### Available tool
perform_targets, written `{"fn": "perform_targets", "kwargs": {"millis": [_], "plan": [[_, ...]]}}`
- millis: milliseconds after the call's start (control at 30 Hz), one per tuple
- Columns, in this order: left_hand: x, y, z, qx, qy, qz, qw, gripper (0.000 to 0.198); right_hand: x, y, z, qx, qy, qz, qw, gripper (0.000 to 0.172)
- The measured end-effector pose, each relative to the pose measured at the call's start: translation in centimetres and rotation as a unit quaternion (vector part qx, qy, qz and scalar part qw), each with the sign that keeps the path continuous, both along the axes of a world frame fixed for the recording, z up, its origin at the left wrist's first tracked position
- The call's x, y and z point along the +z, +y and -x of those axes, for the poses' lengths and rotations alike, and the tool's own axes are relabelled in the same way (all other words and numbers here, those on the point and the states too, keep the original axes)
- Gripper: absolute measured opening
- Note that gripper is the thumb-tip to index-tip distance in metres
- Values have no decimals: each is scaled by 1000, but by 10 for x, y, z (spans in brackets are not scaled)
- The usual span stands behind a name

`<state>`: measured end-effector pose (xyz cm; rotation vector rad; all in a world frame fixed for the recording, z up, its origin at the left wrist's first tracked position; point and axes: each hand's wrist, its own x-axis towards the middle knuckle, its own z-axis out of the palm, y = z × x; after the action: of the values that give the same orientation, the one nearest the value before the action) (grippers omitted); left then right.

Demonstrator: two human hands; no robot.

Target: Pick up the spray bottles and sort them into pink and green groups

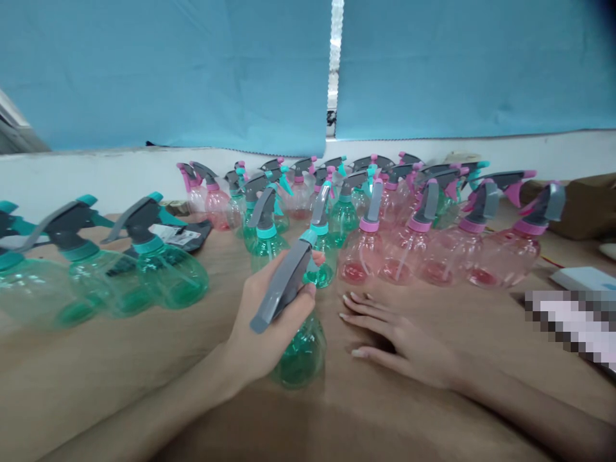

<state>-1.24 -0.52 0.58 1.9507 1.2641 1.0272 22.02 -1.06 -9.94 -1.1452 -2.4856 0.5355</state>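
My left hand [272, 308] is wrapped round the neck of a green spray bottle [301, 353] with a grey and teal trigger head. The nozzle points away from me, and my fingers hide the neck and trigger. My right hand [385, 327] rests on the brown tabletop [366, 410], fingers spread and holding nothing. Just beyond it a row of pink spray bottles [363, 260] stands upright. Another green spray bottle [321, 256] is close behind the held one.
More green bottles [168, 276] line the left side. Several pink and green bottles [298, 192] crowd the back. A dark package [187, 234] lies behind the left row. At the right are a white box [584, 279] and a brown bag [584, 205]. Blue cloth [192, 70] hangs behind.
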Motion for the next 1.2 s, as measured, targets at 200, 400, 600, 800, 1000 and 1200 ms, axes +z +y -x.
{"fn": "perform_targets", "kwargs": {"millis": [200, 400, 600, 800, 1000, 1200], "plan": [[-3, 2, 1, -8, -7, 0, 1000, 33, 0, 0, 0, 2, 6, 3, 1000, 56], [-3, 1, 0, -11, -2, -10, 1000, 29, 0, 0, 0, -1, 12, 2, 1000, 56], [-3, 1, 0, -9, -1, -7, 1000, 29, 1, 0, 0, 0, 2, 6, 1000, 56], [-2, 1, 0, -8, -2, -2, 1000, 29, 0, 0, 0, 1, 14, 6, 1000, 56], [-3, 1, 1, -13, -10, 6, 1000, 30, 0, 1, 0, 0, -14, 1, 1000, 56], [-3, 1, 0, -19, -16, 13, 1000, 32, -1, 1, -1, 4, -2, 1, 1000, 57]]}}
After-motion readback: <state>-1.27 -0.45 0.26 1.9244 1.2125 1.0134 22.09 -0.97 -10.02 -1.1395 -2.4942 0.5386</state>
